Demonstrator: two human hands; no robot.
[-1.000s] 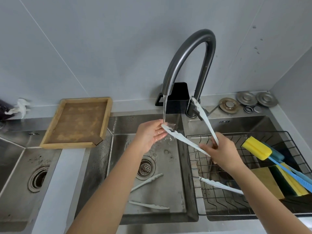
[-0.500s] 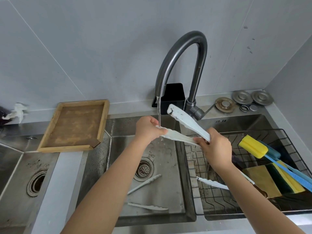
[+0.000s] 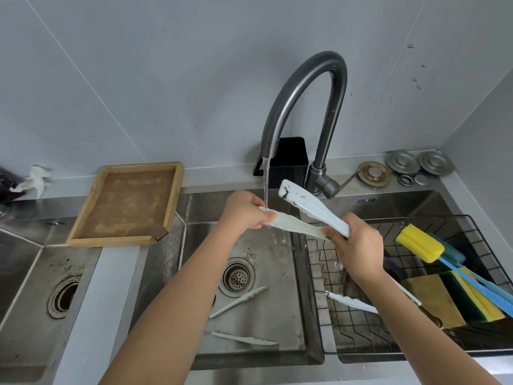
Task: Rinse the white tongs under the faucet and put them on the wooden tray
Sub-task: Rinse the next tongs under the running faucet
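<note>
From the head camera: the white tongs sit under the faucet stream — left hand fingers pinch one arm's tip, right hand fingers wrap the hinge end. The wooden tray lies left, well apart.

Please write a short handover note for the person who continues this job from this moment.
Left hand: shut on the lower arm of the tongs, under the faucet stream.
Right hand: shut on the tongs near the hinge end; the upper arm has dark specks.
Tray: left of the sink, nothing on it.
Done: rinsing begun, water running.
Left: rinse the upper arm, put the tongs on the tray.
</note>
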